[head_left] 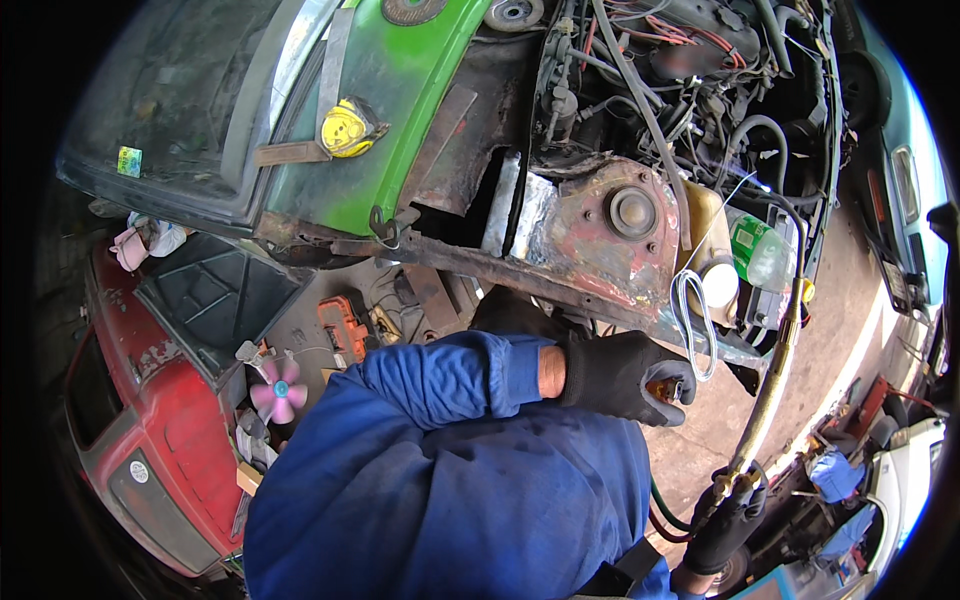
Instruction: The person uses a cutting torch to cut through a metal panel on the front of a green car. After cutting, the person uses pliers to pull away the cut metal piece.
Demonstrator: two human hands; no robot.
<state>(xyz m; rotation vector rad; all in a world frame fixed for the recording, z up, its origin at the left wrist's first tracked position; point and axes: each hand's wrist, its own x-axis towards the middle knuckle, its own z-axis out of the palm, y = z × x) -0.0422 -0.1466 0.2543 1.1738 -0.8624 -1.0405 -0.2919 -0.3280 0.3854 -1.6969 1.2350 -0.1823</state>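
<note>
My left hand [625,378], in a black glove, reaches across my body below the car's edge. Its fingers are curled around a small amber-brown thing with a shiny metal end [664,388], perhaps a lighter. At the lower right, my gloved right hand [728,515] grips the handle of a long brass gas torch [768,405]. The thin neck of the torch bends over the engine bay, and green and red hoses [672,522] trail from its handle. A coil of silver wire [692,325] hangs beside my left hand from the rusty strut tower [600,240].
A yellow tape measure [348,128] lies on the green body panel [415,120]. Beside the strut tower sit a white-capped reservoir [718,284] and a plastic bottle [768,255]. An orange tool [342,328] and pink fan [279,390] stand near a red car part [165,430].
</note>
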